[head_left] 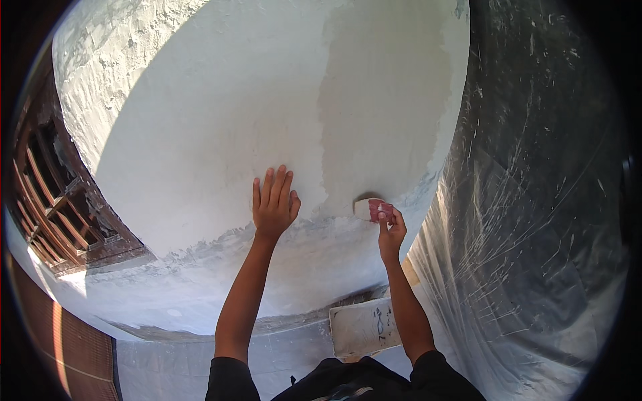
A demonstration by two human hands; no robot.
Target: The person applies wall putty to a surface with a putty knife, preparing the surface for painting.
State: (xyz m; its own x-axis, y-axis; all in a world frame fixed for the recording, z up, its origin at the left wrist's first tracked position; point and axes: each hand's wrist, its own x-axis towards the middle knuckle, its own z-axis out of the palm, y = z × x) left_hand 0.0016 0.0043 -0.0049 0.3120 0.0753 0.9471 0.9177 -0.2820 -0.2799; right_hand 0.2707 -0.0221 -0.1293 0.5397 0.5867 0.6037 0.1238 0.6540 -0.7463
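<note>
In front of me stands a plastered wall (221, 127), whitish with a darker, damp-looking grey patch (381, 100) on its right part. My left hand (273, 204) lies flat against the wall, its fingers stretched out upward and nothing in it. At the lower edge of the grey patch, my right hand (393, 232) pinches a small red-and-cream piece (381, 210) that looks like folded sandpaper. The thumb is on its near side, and its cream part points left against the wall. The surface facing the wall is hidden.
A brown wooden window grille (60, 194) is set at the left. Clear plastic sheeting (508, 267) hangs along the right side, splashed with white. Below, a pale box-like object (361, 327) with dark markings sits on the covered floor (287, 354). Rough plaster (114, 60) is sunlit at upper left.
</note>
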